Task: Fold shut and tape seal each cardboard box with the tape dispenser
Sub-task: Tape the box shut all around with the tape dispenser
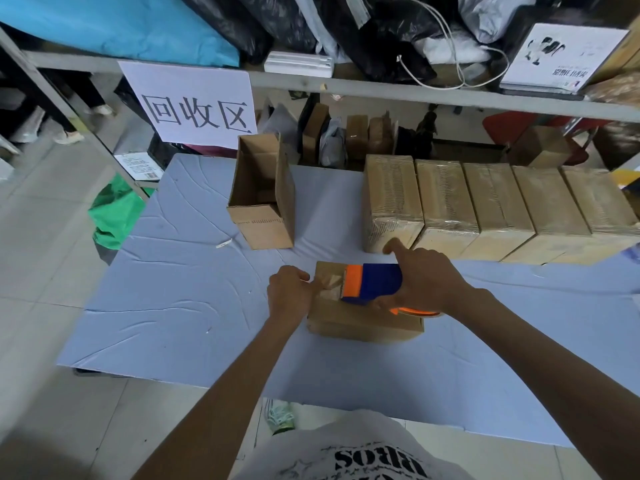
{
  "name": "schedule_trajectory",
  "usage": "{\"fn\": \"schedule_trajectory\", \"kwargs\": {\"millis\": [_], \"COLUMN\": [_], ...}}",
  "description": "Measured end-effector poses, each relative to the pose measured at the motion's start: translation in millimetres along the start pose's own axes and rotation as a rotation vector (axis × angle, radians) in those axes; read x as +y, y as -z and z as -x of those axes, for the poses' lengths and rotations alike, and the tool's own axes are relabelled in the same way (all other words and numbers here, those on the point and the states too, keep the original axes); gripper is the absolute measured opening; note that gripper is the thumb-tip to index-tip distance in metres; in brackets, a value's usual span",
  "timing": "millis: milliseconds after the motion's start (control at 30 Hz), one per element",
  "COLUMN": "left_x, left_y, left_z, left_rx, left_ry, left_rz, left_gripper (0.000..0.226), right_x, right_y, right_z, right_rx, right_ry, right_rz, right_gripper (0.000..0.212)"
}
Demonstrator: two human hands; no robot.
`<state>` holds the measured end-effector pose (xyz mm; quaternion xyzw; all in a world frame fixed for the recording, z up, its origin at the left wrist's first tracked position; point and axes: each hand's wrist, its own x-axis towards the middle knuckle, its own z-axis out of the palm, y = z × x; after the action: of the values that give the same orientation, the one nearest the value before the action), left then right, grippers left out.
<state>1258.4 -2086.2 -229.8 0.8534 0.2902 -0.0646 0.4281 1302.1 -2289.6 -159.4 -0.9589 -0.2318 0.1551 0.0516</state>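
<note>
Nearest the camera, a white T-shirt (363, 455) bears black printed lettering, seen upside down and legible only in part. Both bare forearms reach out to a small brown cardboard box (360, 323) lying flaps-closed on the blue-grey cloth-covered table (173, 306). The left hand (289, 292), fingers curled, holds the box's left end, its fingertips at the upper edge. The right hand (426, 282) is closed round the handle of a blue and orange plastic tape dispenser (372, 284), index finger extended forward; the dispenser's orange head rests on the box top just beside the left hand. Farther back, an open brown cardboard carton (263, 202) stands left of centre, well apart from a row of five tape-sealed brown cartons (485, 209) set side by side, touching. Beyond, a white paper sign (194, 105) hanging from a grey metal shelf rail (381, 88) reads "回收区"
</note>
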Motion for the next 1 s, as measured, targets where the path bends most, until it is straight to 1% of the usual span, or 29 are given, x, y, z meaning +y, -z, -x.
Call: {"fn": "schedule_trajectory", "kwargs": {"millis": [33, 133, 233, 433, 533, 633, 767, 900, 1000], "left_x": [2.1, 4.9, 5.1, -7.0, -11.4, -8.7, -8.8, -4.4, -3.2], "left_y": [0.6, 1.6, 5.5, 32.2, 38.1, 38.8, 34.5, 34.5, 33.2], "left_z": [-0.7, -1.2, -4.0, -16.0, -21.7, -23.4, -23.2, -21.0, -19.0], "left_rx": [0.008, 0.033, 0.056, 0.124, 0.107, 0.042, 0.09, 0.093, 0.108], "left_ry": [0.0, -0.059, -0.062, -0.013, 0.045, 0.046, 0.076, 0.09, 0.084], "left_rz": [-0.017, -0.088, -0.079, -0.139, -0.155, -0.201, -0.157, -0.158, -0.156], "left_gripper": [0.012, 0.018, 0.018, 0.023, 0.014, 0.028, 0.013, 0.018, 0.018], "right_x": [-1.1, -3.5, -8.9, -42.9, -53.6, -54.0, -49.3, -39.5, -13.9], "right_y": [-0.4, 1.7, 1.7, 2.4, 3.6, 3.0, 6.1, 11.8, 15.9], "right_z": [-0.6, -1.8, -5.9, -27.4, -36.0, -38.0, -33.5, -23.0, -12.4], "right_rx": [0.005, 0.004, -0.018, -0.022, -0.016, -0.032, -0.051, -0.084, -0.109], "right_ry": [0.008, 0.027, 0.007, 0.038, 0.03, 0.006, -0.01, -0.014, -0.059], "right_rz": [-0.013, -0.018, -0.032, -0.051, -0.051, -0.076, -0.083, -0.144, -0.142], "right_gripper": [0.072, 0.061, 0.063, 0.059, 0.06, 0.064, 0.066, 0.066, 0.063]}}
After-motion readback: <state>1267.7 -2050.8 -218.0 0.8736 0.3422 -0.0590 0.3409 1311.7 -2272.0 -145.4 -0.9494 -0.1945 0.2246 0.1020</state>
